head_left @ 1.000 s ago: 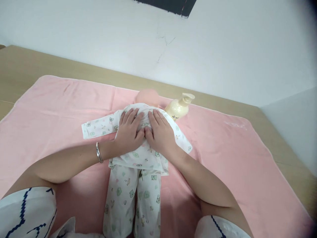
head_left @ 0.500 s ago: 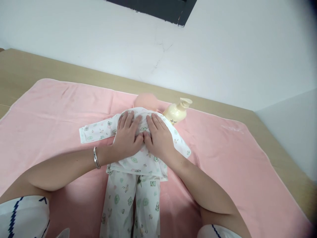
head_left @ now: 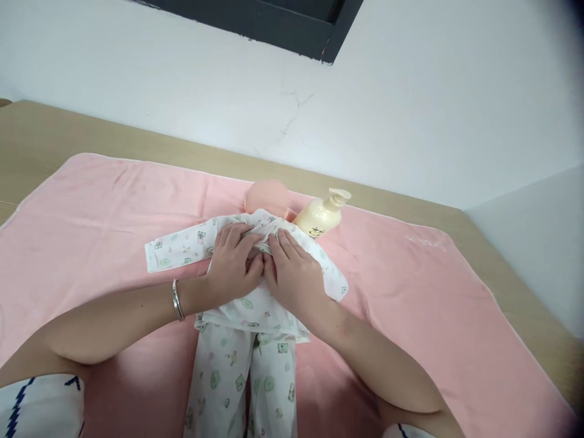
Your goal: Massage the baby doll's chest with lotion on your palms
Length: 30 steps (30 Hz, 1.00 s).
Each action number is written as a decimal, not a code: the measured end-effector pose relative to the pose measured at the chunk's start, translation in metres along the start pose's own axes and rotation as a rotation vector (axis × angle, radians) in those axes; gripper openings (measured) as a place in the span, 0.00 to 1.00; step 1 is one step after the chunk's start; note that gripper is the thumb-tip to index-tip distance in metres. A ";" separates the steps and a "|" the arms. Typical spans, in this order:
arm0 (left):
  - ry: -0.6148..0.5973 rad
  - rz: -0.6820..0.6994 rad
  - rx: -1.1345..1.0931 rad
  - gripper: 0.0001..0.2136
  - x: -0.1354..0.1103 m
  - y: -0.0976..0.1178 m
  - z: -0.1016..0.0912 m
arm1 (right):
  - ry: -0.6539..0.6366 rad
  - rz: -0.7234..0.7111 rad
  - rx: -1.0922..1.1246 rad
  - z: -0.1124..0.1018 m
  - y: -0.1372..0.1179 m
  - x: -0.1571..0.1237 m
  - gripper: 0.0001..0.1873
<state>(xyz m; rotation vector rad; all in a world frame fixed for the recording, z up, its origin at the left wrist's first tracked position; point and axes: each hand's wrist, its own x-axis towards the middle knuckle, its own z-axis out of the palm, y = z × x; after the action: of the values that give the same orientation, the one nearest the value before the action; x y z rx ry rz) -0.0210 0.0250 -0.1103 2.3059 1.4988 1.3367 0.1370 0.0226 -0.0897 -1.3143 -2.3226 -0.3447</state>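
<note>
A doll with a bare peach-coloured head (head_left: 267,196) lies on a pink blanket, dressed in a white printed shirt (head_left: 255,304) and matching trousers (head_left: 219,377). My left hand (head_left: 235,261), a silver bangle at its wrist, rests on the shirt's chest with its fingers bent into the cloth. Beside it my right hand (head_left: 294,271) presses on the same chest, its fingers drawn in. Between the two hands the fabric is bunched into folds, and the thumbs nearly meet. The fingertips are partly hidden in the cloth.
A cream pump bottle (head_left: 322,214) lies tilted by the doll's shoulder. The pink blanket (head_left: 424,316) covers much of a wooden table (head_left: 137,143). A white wall (head_left: 410,109) with a dark frame (head_left: 292,27) stands behind.
My fingers have gone from lying flat on the shirt to bending and gathering its cloth. The chest fabric is more wrinkled, and the view has tilted up slightly.
</note>
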 end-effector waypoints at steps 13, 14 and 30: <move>-0.084 -0.020 -0.004 0.17 0.004 -0.003 0.002 | -0.160 0.001 0.157 0.006 0.020 0.018 0.29; -0.058 -0.004 -0.010 0.15 0.004 -0.003 0.001 | -0.142 0.012 0.136 0.004 0.015 0.015 0.27; -0.179 -0.064 0.048 0.24 0.006 -0.003 0.002 | -0.258 0.026 0.211 0.007 0.025 0.026 0.32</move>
<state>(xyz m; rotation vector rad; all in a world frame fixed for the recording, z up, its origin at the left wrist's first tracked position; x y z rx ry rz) -0.0203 0.0318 -0.1096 2.3135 1.5493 1.0591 0.1455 0.0578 -0.0830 -1.3477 -2.4670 0.0840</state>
